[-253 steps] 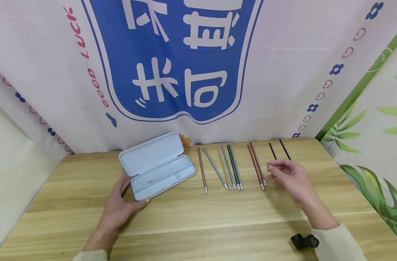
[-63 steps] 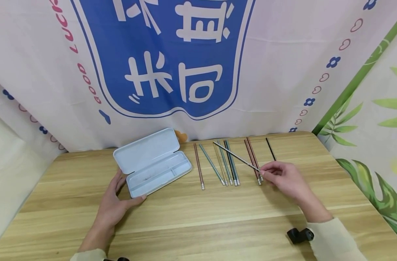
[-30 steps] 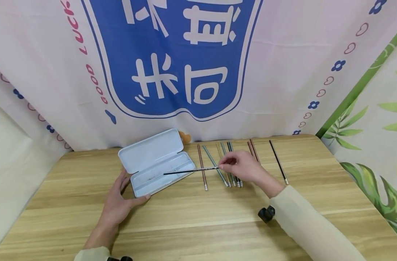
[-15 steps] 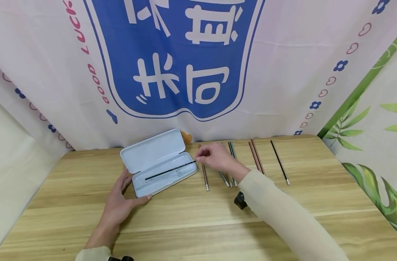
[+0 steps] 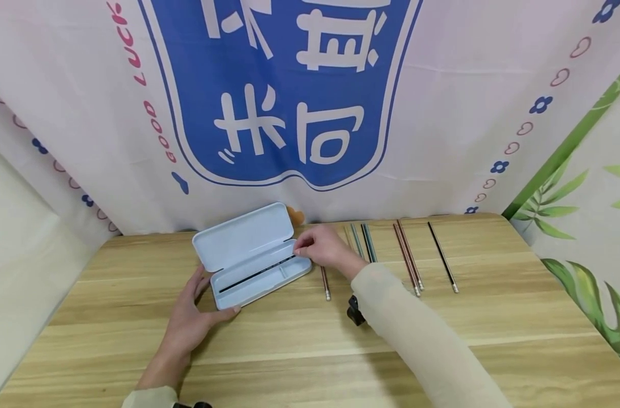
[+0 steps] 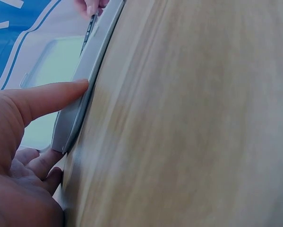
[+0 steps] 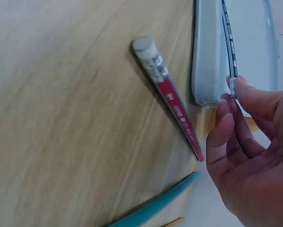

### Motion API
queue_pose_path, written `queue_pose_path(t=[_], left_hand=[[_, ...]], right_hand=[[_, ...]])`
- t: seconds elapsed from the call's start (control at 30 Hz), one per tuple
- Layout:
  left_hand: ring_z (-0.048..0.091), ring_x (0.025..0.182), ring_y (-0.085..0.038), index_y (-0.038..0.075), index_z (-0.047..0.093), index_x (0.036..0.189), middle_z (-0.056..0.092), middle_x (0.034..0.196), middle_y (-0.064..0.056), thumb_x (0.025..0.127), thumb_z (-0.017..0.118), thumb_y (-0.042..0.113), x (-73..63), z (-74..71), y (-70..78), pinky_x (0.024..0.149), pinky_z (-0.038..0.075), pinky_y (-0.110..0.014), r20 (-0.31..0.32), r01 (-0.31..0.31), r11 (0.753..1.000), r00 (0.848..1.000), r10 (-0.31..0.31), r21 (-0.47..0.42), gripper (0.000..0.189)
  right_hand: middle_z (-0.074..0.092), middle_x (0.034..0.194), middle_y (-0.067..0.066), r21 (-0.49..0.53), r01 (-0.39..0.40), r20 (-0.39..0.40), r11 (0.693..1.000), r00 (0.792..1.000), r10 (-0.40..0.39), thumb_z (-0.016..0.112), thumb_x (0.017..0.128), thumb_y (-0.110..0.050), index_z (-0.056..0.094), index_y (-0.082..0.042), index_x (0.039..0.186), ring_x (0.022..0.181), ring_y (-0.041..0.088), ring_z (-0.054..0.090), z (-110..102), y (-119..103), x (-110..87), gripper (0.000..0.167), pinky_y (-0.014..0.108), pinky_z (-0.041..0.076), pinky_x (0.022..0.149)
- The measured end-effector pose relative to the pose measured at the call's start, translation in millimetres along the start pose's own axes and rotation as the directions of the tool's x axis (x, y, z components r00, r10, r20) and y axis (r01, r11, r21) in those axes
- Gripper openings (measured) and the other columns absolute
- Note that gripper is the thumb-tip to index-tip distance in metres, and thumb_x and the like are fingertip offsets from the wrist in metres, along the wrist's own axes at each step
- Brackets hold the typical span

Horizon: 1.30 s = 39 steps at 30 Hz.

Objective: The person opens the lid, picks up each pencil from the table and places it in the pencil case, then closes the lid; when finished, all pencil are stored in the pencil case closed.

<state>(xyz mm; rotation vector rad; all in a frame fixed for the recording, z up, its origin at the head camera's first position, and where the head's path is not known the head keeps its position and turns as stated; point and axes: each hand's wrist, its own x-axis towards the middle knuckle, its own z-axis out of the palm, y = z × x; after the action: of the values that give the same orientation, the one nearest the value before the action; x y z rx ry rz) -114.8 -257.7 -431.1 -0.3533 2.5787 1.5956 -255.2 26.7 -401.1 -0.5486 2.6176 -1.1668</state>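
Observation:
A light-blue pencil case [image 5: 261, 296] stands with its lid raised on the wooden table. My left hand [image 5: 190, 320] grips its left end, thumb [image 6: 61, 98] along the front wall and the other fingers round the end. Over the tray, a black pencil [image 5: 254, 276] lies lengthwise, low and slightly slanted. My right hand [image 5: 324, 247] pinches that pencil's eraser end between thumb and fingertips at the case's right end. In the right wrist view the silver ferrule of the black pencil [image 7: 232, 47] shows just at the fingertips.
A red pencil [image 5: 326, 283] lies right beside the case. Teal, yellow and black pencils [image 5: 368, 241] are partly hidden behind my right forearm. Farther right are two red pencils [image 5: 408, 260] and one black pencil [image 5: 442, 258]. A printed curtain [image 5: 442, 141] hangs along the table's back edge.
My right hand has carried the black pencil from the right side of the table leftward and down into the case's tray area. The left hand keeps its hold on the case.

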Motion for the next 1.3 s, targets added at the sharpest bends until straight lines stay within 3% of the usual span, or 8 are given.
queue_pose_path(t=[0.4, 0.57, 0.93, 1.3], left_hand=[[0.009, 0.169, -0.036, 0.029, -0.002, 0.175, 0.032, 0.177, -0.012, 0.082, 0.095, 0.018, 0.3, 0.7, -0.4, 0.136, 0.004, -0.066, -0.002, -0.002, 1.000, 1.000, 0.002, -0.002, 0.135], [0.010, 0.169, -0.036, 0.028, -0.002, 0.175, 0.033, 0.177, -0.012, 0.081, 0.096, 0.019, 0.7, 1.1, -1.4, 0.136, 0.004, -0.066, 0.000, -0.001, 1.000, 1.000, 0.001, -0.001, 0.135], [0.009, 0.169, -0.038, 0.031, -0.002, 0.175, 0.032, 0.178, -0.011, 0.080, 0.097, 0.020, 0.4, 0.2, -1.3, 0.135, 0.004, -0.068, 0.003, 0.000, 1.000, 1.000, 0.000, -0.011, 0.137], [0.010, 0.169, -0.037, 0.031, -0.001, 0.175, 0.033, 0.177, -0.012, 0.080, 0.096, 0.018, 1.6, 0.4, -3.0, 0.135, 0.003, -0.067, -0.003, 0.001, 1.000, 1.000, -0.001, -0.008, 0.136]], right_hand=[[0.083, 0.113, 0.004, -0.010, -0.012, 0.034, 1.000, 0.999, 0.012, 0.076, 0.101, -0.012, 0.086, -0.010, 0.106, 0.105, 0.018, 0.070, 6.9, -0.8, 5.4, 0.012, 0.032, 0.059, 0.095], [0.083, 0.112, 0.004, -0.060, 0.030, 0.049, 0.998, 0.998, -0.027, 0.075, 0.101, -0.012, 0.087, -0.010, 0.105, 0.107, 0.018, 0.067, 5.2, -0.9, 7.2, 0.013, 0.031, 0.057, 0.097], [0.080, 0.102, 0.002, -0.170, 0.137, 0.063, 0.976, 0.990, -0.128, 0.078, 0.099, -0.013, 0.088, -0.011, 0.099, 0.096, 0.015, 0.062, 2.4, -1.9, 11.7, 0.010, 0.027, 0.053, 0.086], [0.078, 0.100, 0.001, -0.231, 0.140, 0.086, 0.963, 0.989, -0.123, 0.076, 0.101, -0.014, 0.088, -0.012, 0.100, 0.094, 0.015, 0.059, 3.2, -6.1, 9.8, 0.012, 0.028, 0.052, 0.086]])
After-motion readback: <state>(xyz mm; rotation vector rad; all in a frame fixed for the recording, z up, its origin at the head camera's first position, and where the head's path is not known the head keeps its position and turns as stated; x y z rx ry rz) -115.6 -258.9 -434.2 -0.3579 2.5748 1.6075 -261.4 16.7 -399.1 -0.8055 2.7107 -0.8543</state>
